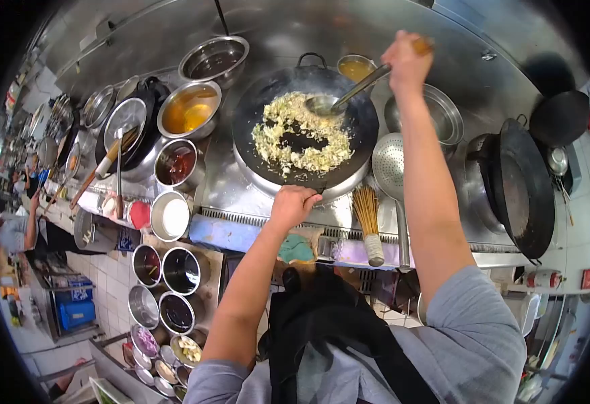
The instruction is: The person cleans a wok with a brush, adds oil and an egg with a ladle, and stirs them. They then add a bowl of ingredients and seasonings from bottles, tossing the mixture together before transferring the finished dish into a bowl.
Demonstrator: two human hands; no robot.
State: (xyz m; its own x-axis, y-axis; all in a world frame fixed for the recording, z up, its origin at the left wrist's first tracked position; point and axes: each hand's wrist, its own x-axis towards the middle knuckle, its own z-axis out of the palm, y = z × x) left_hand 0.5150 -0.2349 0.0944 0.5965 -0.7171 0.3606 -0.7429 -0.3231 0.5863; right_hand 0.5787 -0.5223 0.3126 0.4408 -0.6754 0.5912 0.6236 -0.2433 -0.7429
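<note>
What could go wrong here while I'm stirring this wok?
1. Your left hand grips the near rim of the wok, bare; that rim is probably hot, so a burn seems possible.
2. The rice and egg sits spread toward the near edge; a hard push with the ladle in your right hand could fling some out.
3. The bamboo brush and skimmer lie close by your right arm and could get knocked.
</note>
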